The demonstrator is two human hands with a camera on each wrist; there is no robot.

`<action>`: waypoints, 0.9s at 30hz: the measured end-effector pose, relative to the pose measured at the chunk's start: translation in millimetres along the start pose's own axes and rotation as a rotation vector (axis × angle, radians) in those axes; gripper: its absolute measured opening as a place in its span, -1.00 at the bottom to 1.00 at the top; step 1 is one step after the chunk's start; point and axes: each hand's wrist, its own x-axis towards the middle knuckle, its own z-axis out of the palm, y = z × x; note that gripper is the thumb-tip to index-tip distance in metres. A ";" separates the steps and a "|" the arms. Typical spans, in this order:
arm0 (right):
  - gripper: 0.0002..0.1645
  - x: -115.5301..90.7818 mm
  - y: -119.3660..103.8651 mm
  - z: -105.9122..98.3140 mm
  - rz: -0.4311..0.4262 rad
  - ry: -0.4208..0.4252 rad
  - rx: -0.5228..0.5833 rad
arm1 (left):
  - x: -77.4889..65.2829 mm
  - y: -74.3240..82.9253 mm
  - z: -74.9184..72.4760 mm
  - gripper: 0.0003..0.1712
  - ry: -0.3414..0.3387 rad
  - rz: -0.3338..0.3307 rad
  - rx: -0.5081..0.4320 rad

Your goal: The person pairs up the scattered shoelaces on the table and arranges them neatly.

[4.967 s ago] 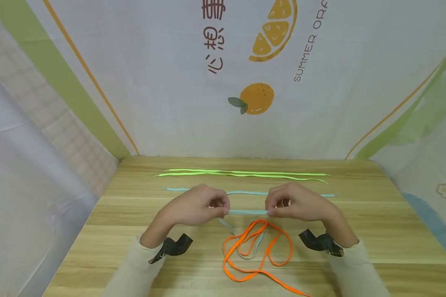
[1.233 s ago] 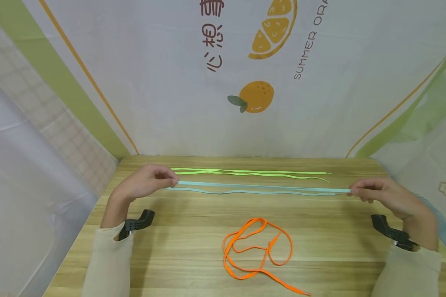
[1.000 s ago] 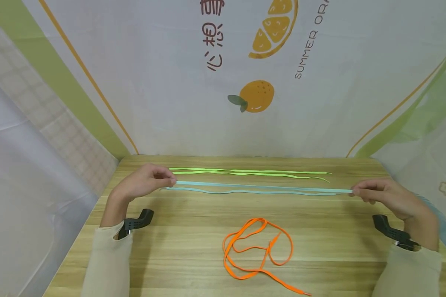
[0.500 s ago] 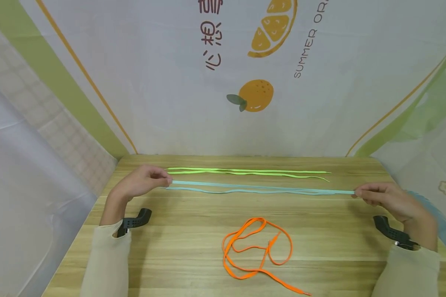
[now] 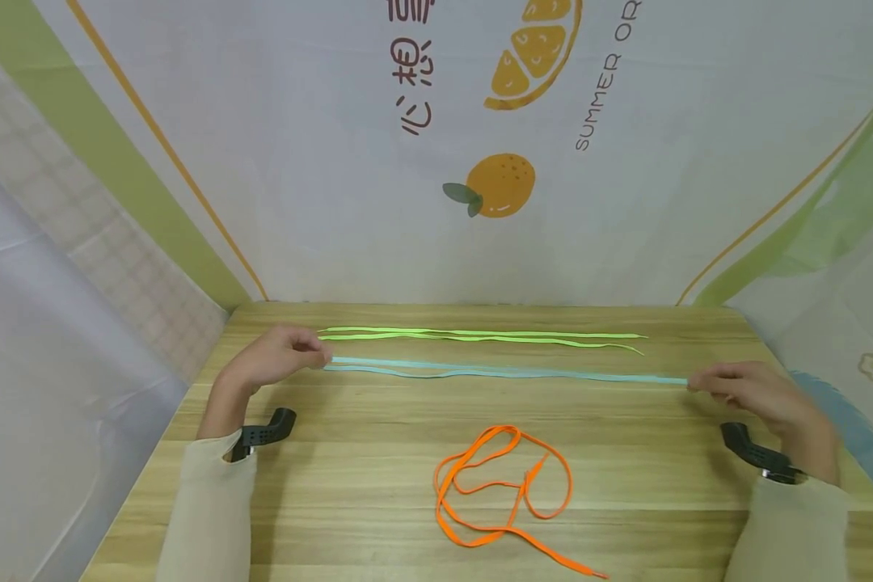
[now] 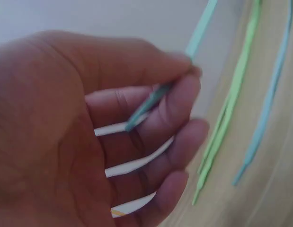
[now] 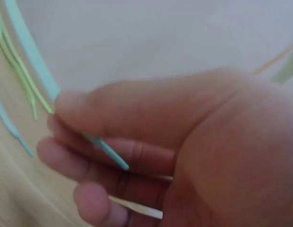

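A light blue shoelace (image 5: 407, 363) is stretched straight between my two hands, above the table. My left hand (image 5: 280, 356) pinches its left end between thumb and forefinger; in the left wrist view the lace's tip (image 6: 148, 106) sticks out inside the palm. My right hand (image 5: 757, 394) pinches the other end, and its tip (image 7: 113, 157) shows past the thumb in the right wrist view. Just below it in the head view lies a second light blue shoelace (image 5: 415, 376), partly overlapped by the held one. Wrist cameras sit on both wrists.
Two bright green shoelaces (image 5: 480, 335) lie side by side toward the back of the wooden table (image 5: 364, 501). An orange shoelace (image 5: 473, 543) lies in loose loops nearer the front. Behind the table hangs a white printed curtain (image 5: 349, 202).
Since the first frame, my hands have spread far apart, drawing the light blue shoelace out full length and away from the orange one. Lately both have shifted slightly left and lower in view.
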 end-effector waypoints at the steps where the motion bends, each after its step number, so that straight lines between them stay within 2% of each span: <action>1: -0.70 1.5 -1.5 1.7 0.015 0.000 -0.031 | 1.5 -2.4 1.3 -0.75 0.003 -0.008 0.015; 5: -0.62 8.7 -8.2 7.6 0.075 -0.013 -0.164 | 6.5 -8.9 7.2 -0.76 0.001 -0.063 0.075; 10: -0.60 17.3 -13.7 13.8 0.070 -0.027 -0.282 | 9.2 -9.8 12.1 -0.76 -0.018 -0.117 0.133; 18: -0.65 25.8 -15.5 20.5 0.080 -0.044 -0.328 | 13.7 -13.9 17.6 -0.77 -0.027 -0.154 0.203; 27: -0.69 33.3 -14.4 34.9 0.100 -0.027 -0.306 | 18.3 -15.3 28.2 -0.81 -0.004 -0.207 0.212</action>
